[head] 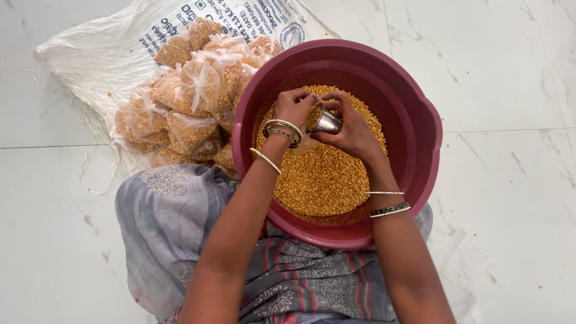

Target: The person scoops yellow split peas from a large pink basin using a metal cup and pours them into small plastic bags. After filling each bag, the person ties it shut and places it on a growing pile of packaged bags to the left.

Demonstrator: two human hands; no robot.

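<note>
Steel cup (327, 122) pinched by right hand (354, 129) fingers; left hand (294, 108) fingers curled at rim, over maroon tub (420, 120).

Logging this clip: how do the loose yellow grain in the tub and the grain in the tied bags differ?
The loose grain lies open in the maroon tub; the tied bags keep theirs sealed in clear plastic, knotted on top. The loose grain forms one bed; the bags make a heap of small portions on the white sack. Both hands, left hand and right hand, work over the tub around a small steel cup, away from the bags. Both look like the same yellow split grain.
</note>
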